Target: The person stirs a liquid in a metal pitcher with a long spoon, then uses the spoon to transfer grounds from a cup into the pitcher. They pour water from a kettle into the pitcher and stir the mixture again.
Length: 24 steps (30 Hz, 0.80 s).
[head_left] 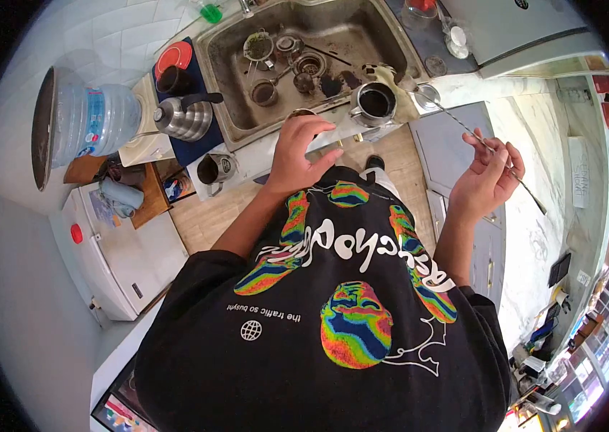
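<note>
My right hand (488,175) closes its fingers around a long twisted metal bar spoon (454,117), which slants down to the right across the marble counter. The spoon's upper end is near a small round dish (427,96) by the sink corner. My left hand (304,153) is raised over the counter's front edge, its fingers curved and its thumb apart. Just beyond its fingers shows the brown rim of a cup (301,113), mostly hidden by the hand. Between my hands a metal pitcher (375,104) with dark liquid stands at the sink's edge.
The sink (240,129) holds several used strainers and cups. To the left are a gooseneck kettle (183,119), another metal pitcher (216,170) and a large water bottle (99,121). A marble counter (535,273) runs along the right. A white fridge (121,252) stands lower left.
</note>
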Tool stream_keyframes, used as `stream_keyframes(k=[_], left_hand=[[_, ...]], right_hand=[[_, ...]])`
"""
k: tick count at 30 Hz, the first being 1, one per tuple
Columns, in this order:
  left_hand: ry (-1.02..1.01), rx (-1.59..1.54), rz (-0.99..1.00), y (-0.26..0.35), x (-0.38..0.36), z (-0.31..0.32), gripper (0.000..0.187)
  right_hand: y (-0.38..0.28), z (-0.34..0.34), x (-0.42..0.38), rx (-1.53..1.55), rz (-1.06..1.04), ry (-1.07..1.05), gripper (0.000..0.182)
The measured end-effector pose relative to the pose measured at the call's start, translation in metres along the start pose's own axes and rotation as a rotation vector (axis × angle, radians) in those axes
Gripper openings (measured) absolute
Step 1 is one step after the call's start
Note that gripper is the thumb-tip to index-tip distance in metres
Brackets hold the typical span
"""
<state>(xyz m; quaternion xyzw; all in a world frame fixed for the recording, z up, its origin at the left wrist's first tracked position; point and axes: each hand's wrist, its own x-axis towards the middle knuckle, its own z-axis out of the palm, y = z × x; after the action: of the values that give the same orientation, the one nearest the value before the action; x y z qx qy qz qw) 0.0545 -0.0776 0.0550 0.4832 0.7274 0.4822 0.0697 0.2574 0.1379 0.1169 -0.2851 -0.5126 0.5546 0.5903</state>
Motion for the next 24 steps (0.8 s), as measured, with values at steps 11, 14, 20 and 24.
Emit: stream_keyframes(k=[11,14,20,24], left_hand=[[0.068,0.054,-0.051,0.044,0.017,0.052,0.041],[0.1,0.059,-0.096,0.056,0.015,0.063,0.041],[0.174,0.084,-0.167,0.062,-0.002,0.081,0.038],[0.22,0.074,-0.187,0.058,-0.008,0.078,0.038]], right_hand=[[0.009,-0.027,0.05,0.125,0.221,-0.133,0.019],[0.015,-0.027,0.063,0.168,0.249,-0.218,0.019],[0.027,-0.029,0.083,0.133,0.272,-0.338,0.019],[0.02,-0.021,0.086,0.097,0.267,-0.387,0.018]])
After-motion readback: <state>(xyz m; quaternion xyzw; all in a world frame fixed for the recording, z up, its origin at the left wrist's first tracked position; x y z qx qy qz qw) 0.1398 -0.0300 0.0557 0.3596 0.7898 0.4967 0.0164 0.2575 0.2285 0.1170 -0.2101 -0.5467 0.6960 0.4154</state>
